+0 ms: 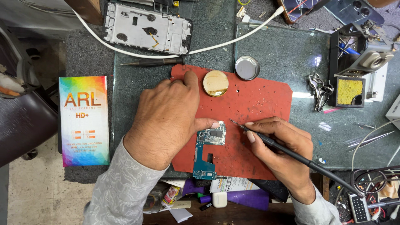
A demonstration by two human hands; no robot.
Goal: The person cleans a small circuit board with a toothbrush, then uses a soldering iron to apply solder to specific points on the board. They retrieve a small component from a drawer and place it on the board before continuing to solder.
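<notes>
A blue-green phone circuit board (207, 151) lies on a red work mat (258, 104). My left hand (166, 118) rests on the mat and presses the board's upper left corner with its thumb. My right hand (283, 148) holds a black soldering iron (287, 152) like a pen. The iron's fine tip sits just right of the board's top edge, very close to it. A round tin of yellowish flux (215, 83) and its grey lid (247, 68) stand at the mat's far edge.
A stripped phone frame (148, 28), a white cable (125, 50) and a dark screwdriver (152, 62) lie at the back. A rainbow-coloured box (84, 121) is on the left. On the right are a soldering stand with a yellow sponge (349, 91), metal tweezers (321, 89) and tangled wires (375, 179).
</notes>
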